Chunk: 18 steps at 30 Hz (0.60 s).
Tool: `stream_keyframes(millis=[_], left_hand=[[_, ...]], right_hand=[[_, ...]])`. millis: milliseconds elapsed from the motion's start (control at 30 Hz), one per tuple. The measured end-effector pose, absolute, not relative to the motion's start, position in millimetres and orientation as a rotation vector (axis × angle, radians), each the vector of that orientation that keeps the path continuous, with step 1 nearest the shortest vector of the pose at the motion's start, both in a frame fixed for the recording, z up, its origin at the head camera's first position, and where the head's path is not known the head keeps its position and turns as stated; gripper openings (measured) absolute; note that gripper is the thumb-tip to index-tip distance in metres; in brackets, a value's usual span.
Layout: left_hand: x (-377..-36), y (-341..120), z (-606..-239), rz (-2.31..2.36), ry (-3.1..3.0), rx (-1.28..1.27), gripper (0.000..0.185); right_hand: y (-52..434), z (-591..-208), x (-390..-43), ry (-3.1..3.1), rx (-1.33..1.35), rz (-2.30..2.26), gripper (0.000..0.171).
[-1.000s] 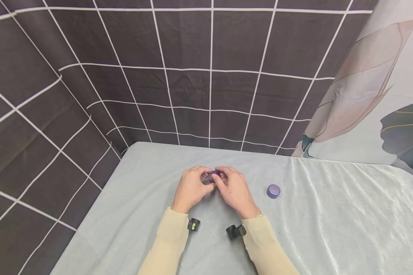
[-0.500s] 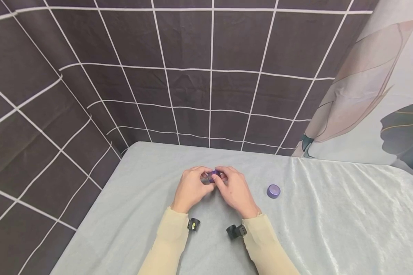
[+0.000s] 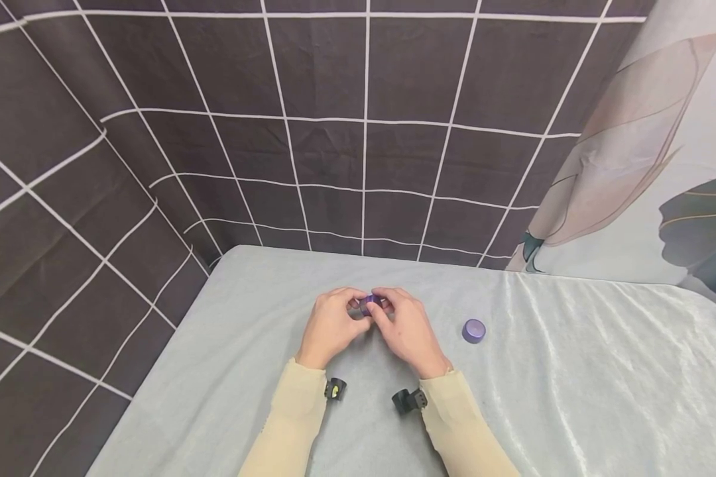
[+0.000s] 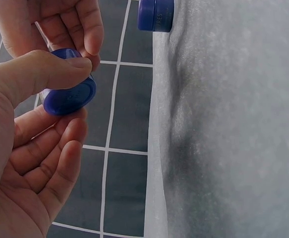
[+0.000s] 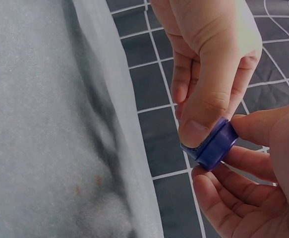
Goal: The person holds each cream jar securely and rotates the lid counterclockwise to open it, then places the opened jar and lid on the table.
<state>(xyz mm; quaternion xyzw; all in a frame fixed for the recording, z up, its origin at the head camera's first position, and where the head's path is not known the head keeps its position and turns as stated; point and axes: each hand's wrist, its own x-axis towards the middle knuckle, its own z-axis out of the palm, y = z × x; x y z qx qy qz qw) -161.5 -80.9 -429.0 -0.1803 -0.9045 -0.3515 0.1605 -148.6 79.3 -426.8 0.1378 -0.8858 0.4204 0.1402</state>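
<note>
A short, round purple cap (image 3: 370,305) is held between both hands above the cloth. My left hand (image 3: 331,328) pinches it from the left and my right hand (image 3: 410,331) from the right. In the left wrist view, the left thumb lies across the cap (image 4: 71,100), whose smooth round end shows. Seen from the right wrist, the cap (image 5: 217,148) is tilted, with a stepped edge around its side. Fingers hide part of it. A second purple cap (image 3: 474,331) rests on the cloth to the right of my right hand, with small lettering on its side in the left wrist view.
A pale grey, velvety cloth (image 3: 573,371) with creases covers the table. Dark fabric with white grid lines (image 3: 328,152) hangs behind and at the left. A leaf-patterned curtain (image 3: 626,152) hangs at the back right.
</note>
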Motion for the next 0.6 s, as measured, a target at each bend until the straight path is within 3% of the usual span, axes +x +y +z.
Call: stream_keyframes(millis=[600], left_hand=[[-161.5, -80.8, -430.8, -1.001, -2.593, -0.485, 0.030]], right_hand=[[79.5, -425.5, -147.5, -2.562, 0.417, 1.221, 0.028]])
